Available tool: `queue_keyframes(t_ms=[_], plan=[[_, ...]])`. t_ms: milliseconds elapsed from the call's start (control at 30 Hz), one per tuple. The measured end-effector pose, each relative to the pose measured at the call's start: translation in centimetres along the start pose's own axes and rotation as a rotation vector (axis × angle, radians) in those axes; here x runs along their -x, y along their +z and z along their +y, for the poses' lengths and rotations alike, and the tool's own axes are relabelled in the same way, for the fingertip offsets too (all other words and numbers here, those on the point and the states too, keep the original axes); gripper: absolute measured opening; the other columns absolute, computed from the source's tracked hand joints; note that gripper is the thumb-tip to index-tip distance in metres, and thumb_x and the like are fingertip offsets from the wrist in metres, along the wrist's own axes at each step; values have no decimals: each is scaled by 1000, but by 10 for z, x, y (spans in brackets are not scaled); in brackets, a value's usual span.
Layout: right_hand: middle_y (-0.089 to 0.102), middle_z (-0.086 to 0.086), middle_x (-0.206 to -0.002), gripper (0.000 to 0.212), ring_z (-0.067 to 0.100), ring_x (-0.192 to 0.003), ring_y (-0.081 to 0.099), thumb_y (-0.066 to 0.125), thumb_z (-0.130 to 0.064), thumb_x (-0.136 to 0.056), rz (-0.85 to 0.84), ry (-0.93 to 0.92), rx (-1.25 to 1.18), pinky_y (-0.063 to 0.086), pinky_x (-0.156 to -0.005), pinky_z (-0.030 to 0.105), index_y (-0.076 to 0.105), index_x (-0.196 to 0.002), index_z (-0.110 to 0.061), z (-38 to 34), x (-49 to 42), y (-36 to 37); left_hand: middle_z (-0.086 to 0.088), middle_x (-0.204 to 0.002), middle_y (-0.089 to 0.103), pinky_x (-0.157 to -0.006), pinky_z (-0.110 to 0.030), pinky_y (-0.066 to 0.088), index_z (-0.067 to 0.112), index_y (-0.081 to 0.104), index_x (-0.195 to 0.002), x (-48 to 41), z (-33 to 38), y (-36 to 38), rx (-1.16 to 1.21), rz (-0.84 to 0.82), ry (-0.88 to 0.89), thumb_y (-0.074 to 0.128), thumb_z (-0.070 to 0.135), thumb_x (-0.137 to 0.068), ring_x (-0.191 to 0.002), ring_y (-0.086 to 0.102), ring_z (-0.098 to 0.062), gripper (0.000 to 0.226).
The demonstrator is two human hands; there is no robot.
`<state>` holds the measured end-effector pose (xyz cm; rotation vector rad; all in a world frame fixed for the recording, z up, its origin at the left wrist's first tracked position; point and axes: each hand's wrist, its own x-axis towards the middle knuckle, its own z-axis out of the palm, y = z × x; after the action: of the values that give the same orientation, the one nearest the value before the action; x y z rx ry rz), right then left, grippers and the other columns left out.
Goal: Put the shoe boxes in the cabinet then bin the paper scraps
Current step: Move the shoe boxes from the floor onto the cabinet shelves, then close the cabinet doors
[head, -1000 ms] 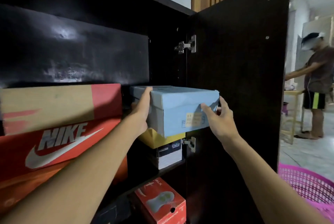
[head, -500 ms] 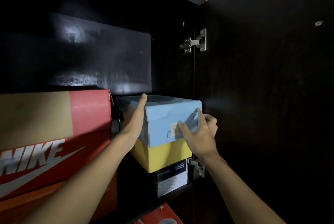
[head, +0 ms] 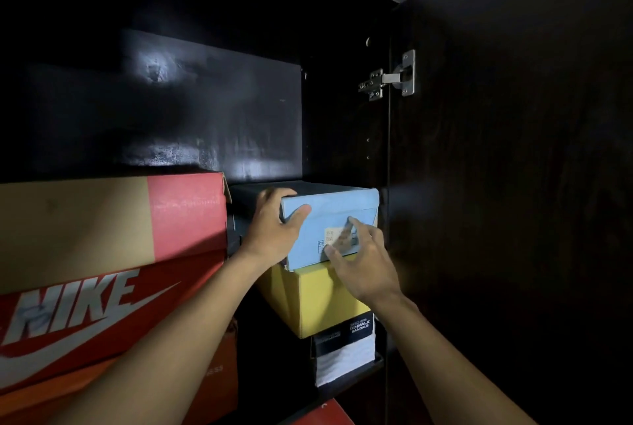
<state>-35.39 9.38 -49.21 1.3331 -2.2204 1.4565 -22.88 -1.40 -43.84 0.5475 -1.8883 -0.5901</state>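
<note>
A light blue shoe box [head: 337, 215] lies on top of a yellow box [head: 318, 301] inside the dark cabinet [head: 212, 106], at the right of the shelf. My left hand [head: 274, 229] grips the blue box's left front corner, thumb on its front face. My right hand [head: 359, 260] presses flat against the front face over the label, fingers spread. Below the yellow box sits a black and white box [head: 344, 349]. No paper scraps are in view.
A large red and tan Nike box [head: 102, 263] fills the left of the shelf above an orange box [head: 212, 376]. The open cabinet door [head: 513, 184] stands at the right on a metal hinge [head: 390, 77]. A red box [head: 329, 414] shows on the shelf below.
The blue box has slid deeper into the cabinet on top of the yellow box. My right hand shifted from the box's right side to its front face. The view moved closer.
</note>
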Motion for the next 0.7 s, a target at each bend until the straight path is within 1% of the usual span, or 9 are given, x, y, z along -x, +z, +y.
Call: queue_keyframes(t_ms=[100, 200, 267, 367, 433, 500, 567, 633, 700], plan=[[29, -10, -154, 71, 15, -135, 42, 60, -52, -91, -87, 14, -42, 45, -104, 39, 28, -152, -31, 0, 9, -12, 3, -119, 41, -77, -8, 35, 15, 57, -122, 2, 1, -1, -4, -15, 2, 65, 27, -93, -107, 50, -13, 33], [37, -14, -150, 64, 10, -138, 38, 60, -52, -91, -81, 1, -102, 40, -107, 33, 36, -149, -35, 2, 36, -36, 3, -116, 42, -95, -26, 40, 16, 58, -122, 4, 3, -6, -66, -29, -1, 65, 31, -92, -115, 49, -19, 35], [42, -22, -140, 59, 6, -130, 47, 60, -55, -90, -35, -22, -140, 44, -102, 28, 42, -144, -38, 5, 63, -56, 1, -120, 46, -102, -31, 38, 19, 58, -124, 11, 11, -10, -152, 10, 47, 64, 34, -91, -123, 43, -20, 37], [45, -28, -125, 46, -9, -105, 58, 60, -50, -91, 78, -61, -70, 41, -86, 9, 50, -134, -39, 6, 103, -88, 1, -122, 54, -97, -25, 34, 20, 61, -122, 28, 39, -13, -175, 51, 204, 63, 33, -92, -123, 43, -18, 33], [49, -27, -122, 37, -17, -103, 53, 62, -45, -92, 174, -105, 13, 39, -86, 7, 56, -128, -37, 5, 125, -111, 5, -119, 58, -95, -26, 37, 21, 62, -117, 44, 65, -11, -101, -9, 242, 62, 32, -92, -118, 49, -16, 28], [54, -24, -117, 28, -7, -110, 54, 64, -36, -93, 318, -170, 84, 45, -93, 19, 62, -120, -33, 2, 147, -134, 8, -115, 62, -93, -32, 44, 24, 63, -112, 59, 90, -5, -59, -64, 256, 61, 35, -92, -112, 54, -17, 24], [59, -18, -110, 21, 4, -107, 58, 64, -24, -92, 517, -258, 148, 47, -90, 25, 66, -113, -27, -3, 167, -156, 10, -114, 61, -90, -35, 47, 28, 63, -110, 73, 114, 0, -39, -87, 272, 59, 41, -91, -107, 57, -18, 24], [57, -10, -108, 21, 6, -105, 54, 63, -19, -89, 716, -289, 189, 44, -89, 25, 67, -110, -22, -8, 183, -178, 10, -118, 59, -87, -29, 43, 30, 62, -112, 85, 141, 5, 61, -149, 249, 58, 44, -92, -108, 56, -13, 25], [50, -3, -119, 29, 8, -114, 45, 65, -19, -90, 829, -209, 172, 38, -93, 24, 63, -118, -22, -9, 192, -198, 8, -123, 56, -89, -25, 36, 30, 60, -119, 96, 168, 10, 167, -269, 209, 58, 44, -93, -115, 49, -8, 29]])
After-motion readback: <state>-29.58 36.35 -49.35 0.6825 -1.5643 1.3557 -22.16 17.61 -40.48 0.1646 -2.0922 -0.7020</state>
